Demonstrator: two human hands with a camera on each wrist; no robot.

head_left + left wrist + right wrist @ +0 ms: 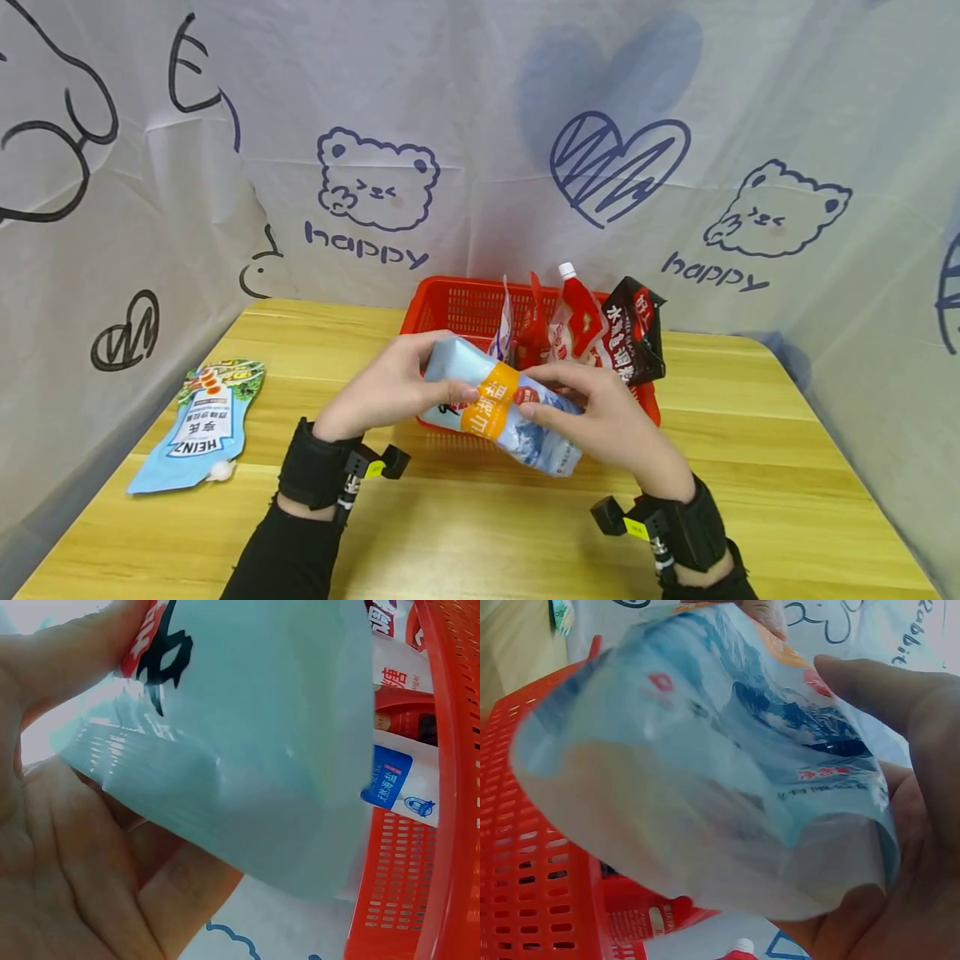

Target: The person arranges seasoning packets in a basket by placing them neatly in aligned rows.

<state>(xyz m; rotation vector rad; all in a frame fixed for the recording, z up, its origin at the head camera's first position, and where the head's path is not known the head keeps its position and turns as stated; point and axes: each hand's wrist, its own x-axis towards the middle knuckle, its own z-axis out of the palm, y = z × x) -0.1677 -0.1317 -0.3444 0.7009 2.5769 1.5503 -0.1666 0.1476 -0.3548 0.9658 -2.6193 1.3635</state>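
A light-blue plastic pouch (491, 406) with an orange band is held tilted in front of the red basket (437, 291). My left hand (390, 387) grips its upper left end, thumb on the printed face. At the other end my right hand (600, 414) holds it, thumb across the front and fingers behind. In the left wrist view the pouch (262, 750) covers much of the palm's far side. The right wrist view shows the pouch's folded bottom (802, 862) bulging between thumb and fingers.
Inside the basket stand a red pouch with a white cap (577, 317), a black packet (633, 333) and a white-and-blue packet (405, 780). A light-blue Heinz pouch (202, 429) lies on the wooden table (450, 533) at the left. A drawn-on white curtain (480, 192) hangs behind.
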